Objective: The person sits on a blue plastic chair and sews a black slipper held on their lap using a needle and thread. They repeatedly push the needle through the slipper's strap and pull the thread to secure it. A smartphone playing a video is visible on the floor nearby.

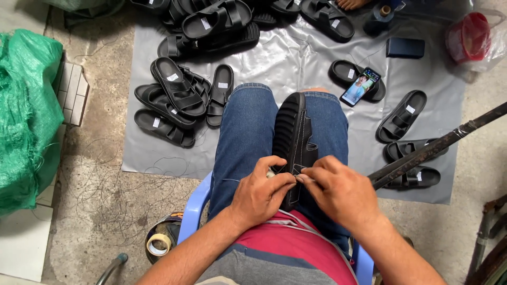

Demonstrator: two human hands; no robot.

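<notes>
Black sandal, white stitching: on edge between the knees, frame centre, ribbed sole facing left, near end pinched by both hands; thread hardly visible.

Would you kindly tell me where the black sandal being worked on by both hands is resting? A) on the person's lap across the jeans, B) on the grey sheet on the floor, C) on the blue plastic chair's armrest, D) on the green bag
A: the black sandal lies lengthwise on the jeans, with the left hand and right hand pinching at its strap.
</notes>
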